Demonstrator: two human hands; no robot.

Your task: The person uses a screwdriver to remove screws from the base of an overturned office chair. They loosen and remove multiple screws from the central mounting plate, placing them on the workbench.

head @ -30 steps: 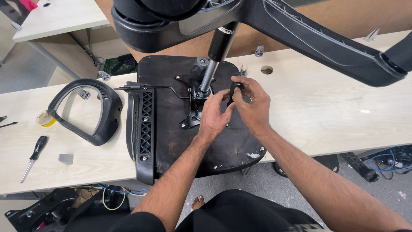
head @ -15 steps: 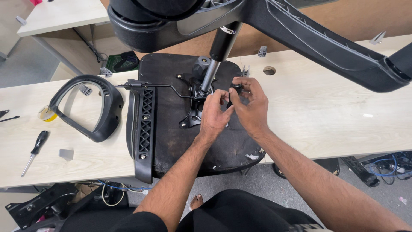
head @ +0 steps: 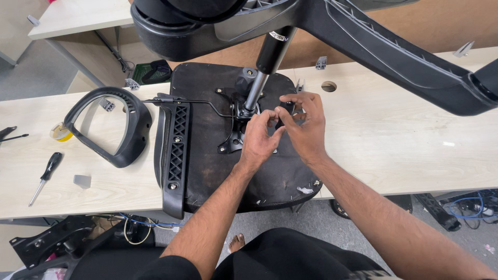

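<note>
Upturned chair seat (head: 218, 166) lies underside-up on the light wood table (head: 404, 145), gas cylinder (head: 262, 72) rising from the mechanism plate (head: 236, 124) at its centre, chair base (head: 363, 46) overhead. Left hand (head: 258, 141) and right hand (head: 303, 127) meet just right of the cylinder foot, fingers curled and pinched on a small dark part there; it looks like a knob or lever end, but it's too hidden to tell. Loose armrest (head: 111, 127) and screwdriver (head: 45, 173) sit well to the left, untouched.
</note>
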